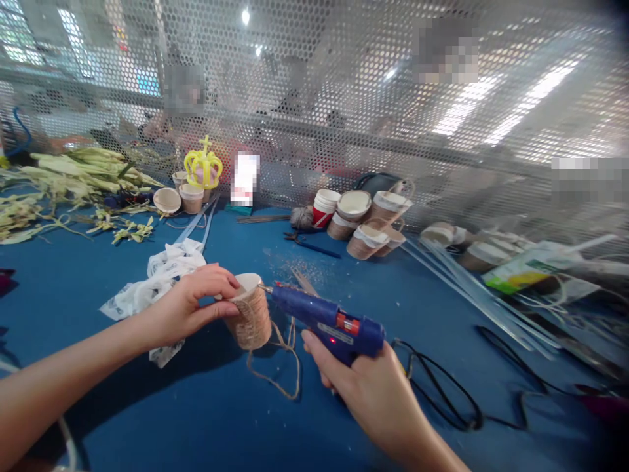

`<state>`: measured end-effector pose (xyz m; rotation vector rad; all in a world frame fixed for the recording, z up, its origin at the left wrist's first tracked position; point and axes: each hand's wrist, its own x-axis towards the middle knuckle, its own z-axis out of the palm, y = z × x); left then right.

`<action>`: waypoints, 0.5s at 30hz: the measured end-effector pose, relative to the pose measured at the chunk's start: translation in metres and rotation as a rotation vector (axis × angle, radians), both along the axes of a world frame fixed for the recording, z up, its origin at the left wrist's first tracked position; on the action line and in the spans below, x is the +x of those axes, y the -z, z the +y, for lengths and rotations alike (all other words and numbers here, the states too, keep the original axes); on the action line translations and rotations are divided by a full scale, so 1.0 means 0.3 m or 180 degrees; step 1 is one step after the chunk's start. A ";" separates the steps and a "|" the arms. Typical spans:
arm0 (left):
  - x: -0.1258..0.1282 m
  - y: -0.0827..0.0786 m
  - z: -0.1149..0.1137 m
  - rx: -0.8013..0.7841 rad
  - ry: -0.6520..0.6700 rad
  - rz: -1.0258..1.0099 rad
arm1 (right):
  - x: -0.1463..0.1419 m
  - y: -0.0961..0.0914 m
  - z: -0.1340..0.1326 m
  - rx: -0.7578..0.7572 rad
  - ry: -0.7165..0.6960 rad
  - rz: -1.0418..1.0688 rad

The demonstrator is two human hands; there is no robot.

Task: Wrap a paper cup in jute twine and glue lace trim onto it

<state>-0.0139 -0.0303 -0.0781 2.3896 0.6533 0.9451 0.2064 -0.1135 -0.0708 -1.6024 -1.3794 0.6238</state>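
Note:
My left hand [204,301] pinches the rim of a small paper cup [251,321] wrapped in brown twine, holding it slightly tilted above the blue table. A loose tail of twine [295,373] hangs from the cup and curls on the table. My right hand [366,387] is wrapped round the handle of a blue hot glue gun [327,314] with a small red light. The metal nozzle points left, at or very near the cup's upper rim. Behind the gun lie scissors [305,283], partly hidden by it.
Several twine-wrapped cups [366,241] stand at the back beside a ball of grey twine [301,217]. Clear glue sticks [481,298] and a black cord [442,387] lie right. Crumpled white plastic [171,262] and dried plant stems [83,167] are left. A perforated metal screen [304,85] borders the back.

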 end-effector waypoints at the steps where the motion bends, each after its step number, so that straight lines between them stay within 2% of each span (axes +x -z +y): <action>1: 0.000 -0.001 0.000 0.0013 -0.0002 0.0012 | -0.001 0.002 0.000 0.0020 0.0015 -0.0012; 5: 0.000 -0.001 0.001 0.0070 -0.0016 0.0013 | -0.008 0.014 -0.003 0.0099 0.0084 -0.0083; 12: -0.001 0.000 0.003 0.0069 0.0000 0.0006 | -0.007 -0.022 0.000 -0.0091 -0.0045 -0.0032; 15: -0.001 0.002 0.003 0.0026 -0.0007 0.0012 | -0.009 -0.013 -0.001 -0.0079 -0.0047 -0.0067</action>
